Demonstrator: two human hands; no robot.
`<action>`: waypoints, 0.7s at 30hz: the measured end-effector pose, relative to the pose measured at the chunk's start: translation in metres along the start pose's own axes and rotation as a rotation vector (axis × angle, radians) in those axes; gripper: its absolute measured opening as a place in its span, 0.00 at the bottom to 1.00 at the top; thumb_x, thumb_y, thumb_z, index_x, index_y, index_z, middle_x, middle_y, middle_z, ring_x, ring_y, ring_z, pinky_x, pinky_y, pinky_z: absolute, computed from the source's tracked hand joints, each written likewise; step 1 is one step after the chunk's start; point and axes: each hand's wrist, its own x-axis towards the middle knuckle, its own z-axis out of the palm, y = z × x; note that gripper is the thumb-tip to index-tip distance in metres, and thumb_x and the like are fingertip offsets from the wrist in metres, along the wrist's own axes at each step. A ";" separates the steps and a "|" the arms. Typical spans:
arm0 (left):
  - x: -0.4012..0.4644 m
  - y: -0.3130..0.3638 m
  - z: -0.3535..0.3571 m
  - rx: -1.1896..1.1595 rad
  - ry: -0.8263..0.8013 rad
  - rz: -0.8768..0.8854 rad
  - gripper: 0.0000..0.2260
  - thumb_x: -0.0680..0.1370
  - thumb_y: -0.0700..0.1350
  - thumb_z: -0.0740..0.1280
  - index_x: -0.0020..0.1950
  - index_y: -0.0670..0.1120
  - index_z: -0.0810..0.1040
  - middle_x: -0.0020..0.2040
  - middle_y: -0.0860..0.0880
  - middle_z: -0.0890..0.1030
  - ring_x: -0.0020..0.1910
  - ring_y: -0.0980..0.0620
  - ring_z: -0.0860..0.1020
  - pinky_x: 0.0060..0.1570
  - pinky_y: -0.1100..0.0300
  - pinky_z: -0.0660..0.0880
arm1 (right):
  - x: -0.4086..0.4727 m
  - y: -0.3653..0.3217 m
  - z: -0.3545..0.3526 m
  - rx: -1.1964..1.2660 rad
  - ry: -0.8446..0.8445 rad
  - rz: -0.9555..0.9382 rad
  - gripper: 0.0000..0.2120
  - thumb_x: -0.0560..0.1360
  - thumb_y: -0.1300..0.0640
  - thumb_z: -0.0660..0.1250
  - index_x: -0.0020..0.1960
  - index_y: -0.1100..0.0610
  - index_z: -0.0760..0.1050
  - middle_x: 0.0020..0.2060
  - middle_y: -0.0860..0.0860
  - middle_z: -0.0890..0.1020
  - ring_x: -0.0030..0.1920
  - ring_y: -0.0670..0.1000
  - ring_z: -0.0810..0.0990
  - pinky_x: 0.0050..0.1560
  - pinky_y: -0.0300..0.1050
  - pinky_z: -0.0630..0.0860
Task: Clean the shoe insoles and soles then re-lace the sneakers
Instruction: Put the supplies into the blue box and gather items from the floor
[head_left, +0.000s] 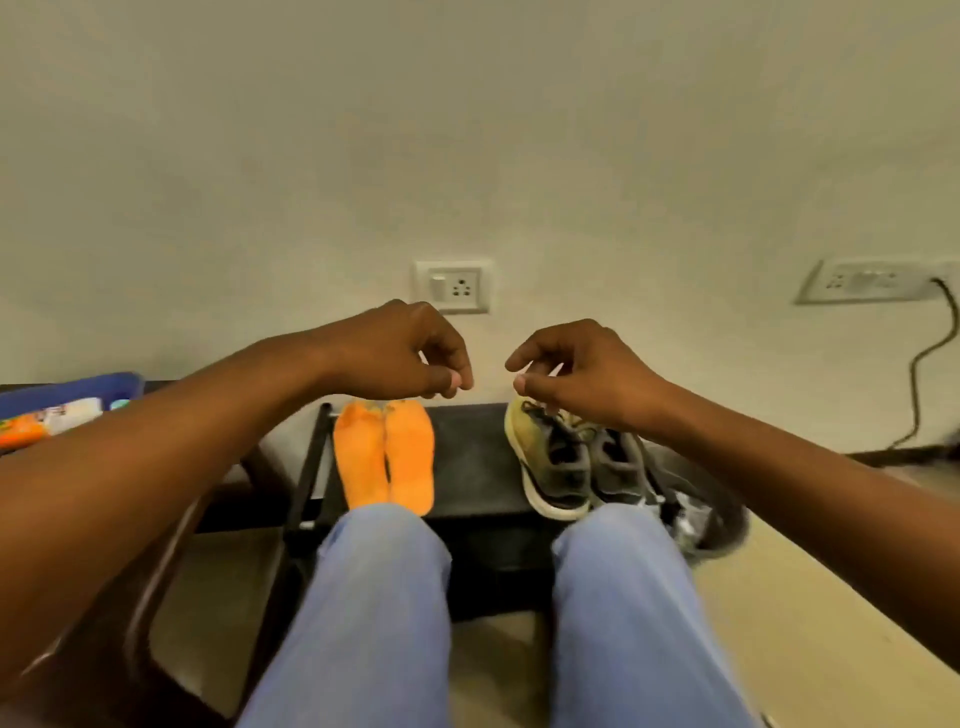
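While both forearms reach forward over the knees, the left hand and right hand hang raised in front of the wall, fingers curled downward with thumb and forefinger tips drawn together; whether either pinches anything cannot be told. A wall socket sits behind the left hand, a blue tray lies far left, and a black cable trails at right. On the dark bench, two orange insoles lie side by side, toes toward the wall. Well apart to their right stand the sneakers, yellowish-green and grey with pale soles, partly hidden by the right hand.
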 end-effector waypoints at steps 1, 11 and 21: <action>0.017 0.018 0.014 -0.013 -0.018 0.046 0.06 0.79 0.43 0.71 0.51 0.53 0.86 0.43 0.58 0.86 0.43 0.62 0.83 0.49 0.60 0.81 | -0.016 0.017 -0.012 -0.001 0.030 0.037 0.06 0.75 0.55 0.74 0.52 0.49 0.84 0.36 0.44 0.86 0.35 0.43 0.84 0.38 0.37 0.78; 0.157 0.161 0.221 -0.186 -0.284 0.175 0.07 0.77 0.42 0.71 0.49 0.51 0.88 0.39 0.61 0.84 0.43 0.59 0.83 0.52 0.53 0.82 | -0.164 0.208 -0.055 -0.062 0.164 0.486 0.05 0.74 0.57 0.74 0.49 0.51 0.85 0.37 0.46 0.85 0.36 0.44 0.83 0.44 0.51 0.83; 0.225 0.186 0.413 -0.154 -0.570 -0.084 0.08 0.78 0.40 0.67 0.53 0.45 0.85 0.48 0.45 0.86 0.48 0.45 0.85 0.51 0.48 0.83 | -0.262 0.390 0.031 0.090 -0.034 0.990 0.05 0.75 0.60 0.72 0.50 0.54 0.83 0.40 0.51 0.86 0.41 0.54 0.86 0.42 0.43 0.79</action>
